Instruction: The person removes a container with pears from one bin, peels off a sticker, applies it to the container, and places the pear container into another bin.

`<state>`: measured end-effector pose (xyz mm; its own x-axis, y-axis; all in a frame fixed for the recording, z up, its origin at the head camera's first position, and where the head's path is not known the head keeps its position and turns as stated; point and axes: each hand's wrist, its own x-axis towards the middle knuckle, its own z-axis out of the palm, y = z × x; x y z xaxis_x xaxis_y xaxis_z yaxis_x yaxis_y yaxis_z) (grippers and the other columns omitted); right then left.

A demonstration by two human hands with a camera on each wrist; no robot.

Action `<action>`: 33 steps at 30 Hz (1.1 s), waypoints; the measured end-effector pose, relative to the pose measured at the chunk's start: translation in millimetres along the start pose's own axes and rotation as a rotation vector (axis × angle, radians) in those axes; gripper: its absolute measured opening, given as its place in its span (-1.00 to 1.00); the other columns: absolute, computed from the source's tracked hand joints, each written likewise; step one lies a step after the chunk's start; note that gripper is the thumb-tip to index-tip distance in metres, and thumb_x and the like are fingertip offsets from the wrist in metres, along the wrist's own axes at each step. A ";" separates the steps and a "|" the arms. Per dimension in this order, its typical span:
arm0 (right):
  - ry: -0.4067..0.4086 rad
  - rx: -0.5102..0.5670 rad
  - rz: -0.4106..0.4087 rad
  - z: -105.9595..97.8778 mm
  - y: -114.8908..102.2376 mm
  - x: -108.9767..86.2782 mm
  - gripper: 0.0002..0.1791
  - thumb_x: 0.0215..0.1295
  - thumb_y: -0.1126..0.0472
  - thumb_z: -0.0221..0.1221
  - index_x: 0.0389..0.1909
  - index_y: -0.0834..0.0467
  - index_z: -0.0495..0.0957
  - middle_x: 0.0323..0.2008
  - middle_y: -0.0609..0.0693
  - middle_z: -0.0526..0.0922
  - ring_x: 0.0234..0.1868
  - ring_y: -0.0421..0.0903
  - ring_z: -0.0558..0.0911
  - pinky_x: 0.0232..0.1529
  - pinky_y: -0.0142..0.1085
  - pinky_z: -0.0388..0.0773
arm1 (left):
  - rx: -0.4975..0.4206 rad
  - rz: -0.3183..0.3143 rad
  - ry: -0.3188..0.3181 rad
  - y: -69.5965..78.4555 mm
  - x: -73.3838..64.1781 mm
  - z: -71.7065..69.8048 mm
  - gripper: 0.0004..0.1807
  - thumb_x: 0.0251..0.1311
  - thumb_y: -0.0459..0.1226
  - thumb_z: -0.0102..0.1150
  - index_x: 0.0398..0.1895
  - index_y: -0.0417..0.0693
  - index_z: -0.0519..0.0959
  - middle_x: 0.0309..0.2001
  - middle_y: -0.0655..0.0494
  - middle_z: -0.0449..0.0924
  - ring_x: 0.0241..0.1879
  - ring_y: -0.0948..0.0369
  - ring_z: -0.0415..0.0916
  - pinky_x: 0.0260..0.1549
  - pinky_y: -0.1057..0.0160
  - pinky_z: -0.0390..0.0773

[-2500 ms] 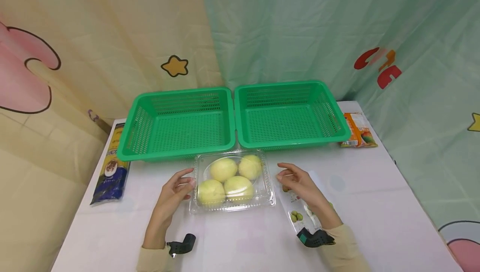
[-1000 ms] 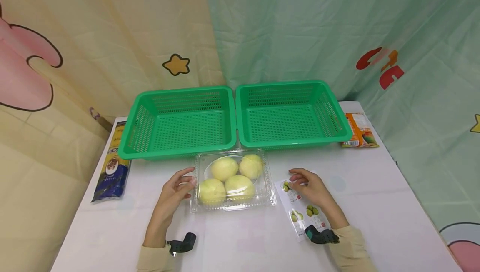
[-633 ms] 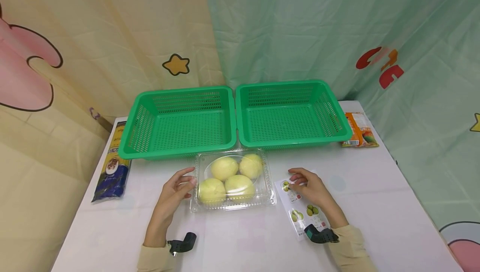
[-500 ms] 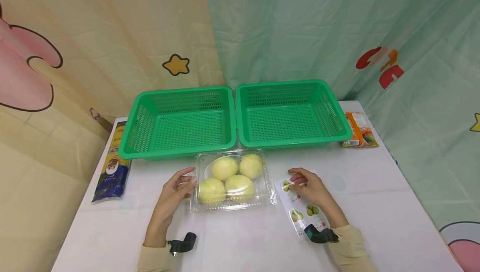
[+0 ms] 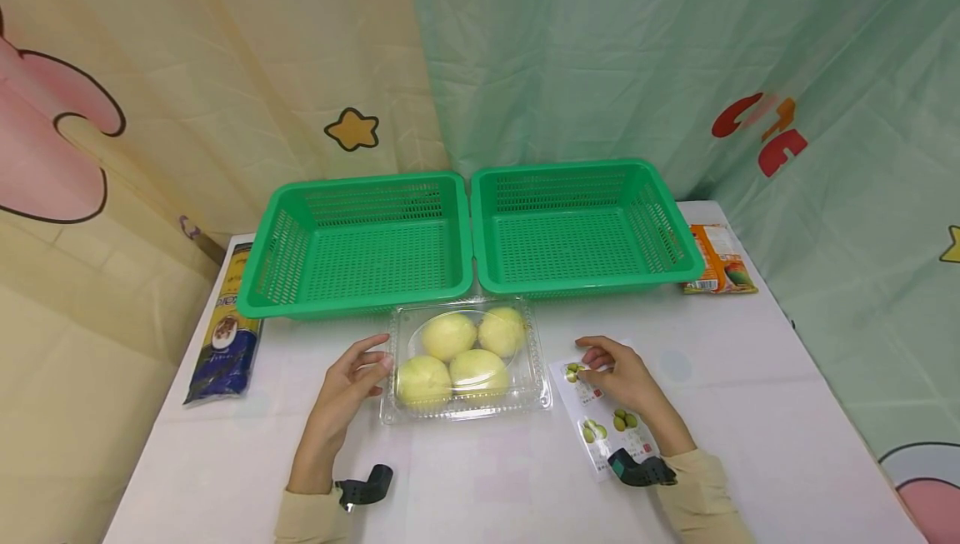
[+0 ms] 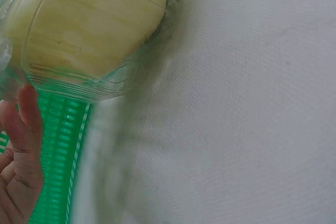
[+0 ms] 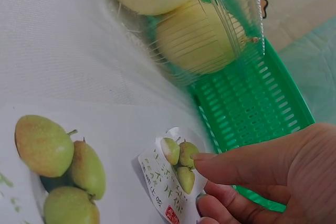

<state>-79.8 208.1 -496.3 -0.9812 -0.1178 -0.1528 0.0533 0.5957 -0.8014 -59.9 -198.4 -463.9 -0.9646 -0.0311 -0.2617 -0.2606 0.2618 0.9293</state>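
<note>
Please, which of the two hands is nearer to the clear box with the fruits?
Left. The left hand is at the left edge of the clear box, touching it or nearly so; the right hand is farther away, to the box's right, pinching a sticker.

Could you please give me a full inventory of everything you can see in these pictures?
Green baskets: 2, green, side by side at the table's back
Plastic container: 1, clear, in front of the baskets
Fruits: 4, pale yellow, inside the container
Sticker sheet: 1, white with green fruit prints, right of the container
Sticker: 1, white and green, between the right hand's thumb and fingers
Long packet: 1, blue and yellow, table's left
Small packet: 1, orange, table's right
Table: 1, white, under everything
Hanging fabric: panel count unclear, beige and green, behind
Wrist devices: 2, black, one per wrist
Sleeves: 2, beige, forearms
Left hand: 1, bare, at the container's left edge
Right hand: 1, bare, over the sheet
</note>
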 end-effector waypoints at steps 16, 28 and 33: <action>-0.008 -0.007 -0.010 0.6 0.7 -0.1 -0.49 0.15 0.45 0.31 0.17 0.29 0.55 -0.25 0.11 0.60 -0.25 -0.11 0.53 -0.24 -0.39 0.48 | -0.011 0.005 0.000 3.0 -1.4 -0.2 -0.48 0.38 -0.18 0.21 0.38 0.03 0.42 0.14 -0.11 0.52 -0.15 0.39 0.55 -0.16 0.30 0.62; -0.025 -0.012 0.014 0.2 -2.8 1.8 -0.50 0.15 0.43 0.32 0.17 0.28 0.56 -0.32 0.08 0.56 -0.34 -0.16 0.45 -0.34 -0.42 0.41 | -0.016 0.010 0.001 0.1 -0.6 -0.3 -0.47 0.37 -0.18 0.22 0.38 0.02 0.42 0.10 -0.07 0.53 -0.16 0.38 0.56 -0.17 0.29 0.63; -0.038 -0.004 0.024 0.0 -4.6 0.9 -0.51 0.16 0.41 0.32 0.16 0.28 0.57 -0.33 0.07 0.55 -0.35 -0.15 0.43 -0.35 -0.42 0.38 | -0.013 0.010 -0.003 -1.5 0.6 -0.2 -0.47 0.37 -0.17 0.22 0.38 0.02 0.42 0.11 -0.07 0.51 -0.14 0.37 0.56 -0.16 0.28 0.62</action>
<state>-80.9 205.3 -492.8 -0.9720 -0.1329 -0.1939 0.0764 0.6016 -0.7951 -60.0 -199.0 -465.4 -0.9670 -0.0257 -0.2534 -0.2517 0.2492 0.9352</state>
